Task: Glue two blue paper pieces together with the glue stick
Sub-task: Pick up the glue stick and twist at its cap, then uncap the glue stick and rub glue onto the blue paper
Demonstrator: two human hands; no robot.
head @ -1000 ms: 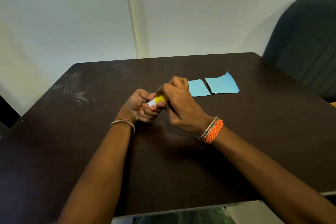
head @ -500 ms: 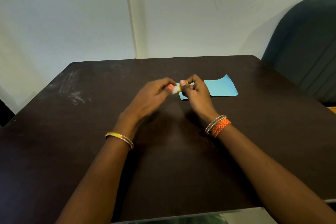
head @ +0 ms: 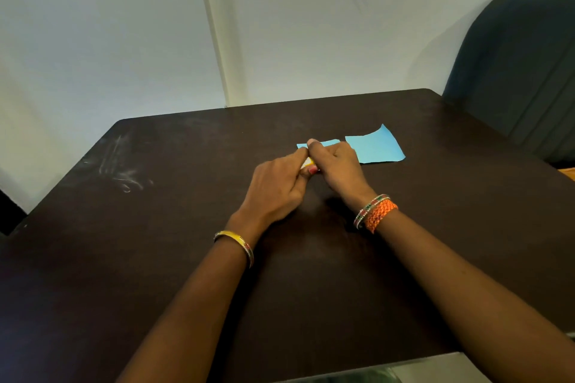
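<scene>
Two light blue paper pieces lie on the dark table point(head: 155, 258). The smaller piece point(head: 326, 143) is mostly hidden behind my hands; the larger piece point(head: 378, 148) lies to its right, fully in view. My left hand point(head: 280, 186) and my right hand point(head: 337, 165) meet over the near edge of the smaller piece. Both pinch a small yellow and white glue stick point(head: 308, 162), of which only a sliver shows between the fingers. I cannot tell whether its cap is on.
A dark padded chair point(head: 522, 65) stands at the table's right far corner. White scuff marks point(head: 124, 168) streak the table's left side. A pale wall rises right behind the table's far edge.
Both hands moved away from me with the glue stick, from the table's middle to the near edge of the smaller paper. They now cover most of that piece.
</scene>
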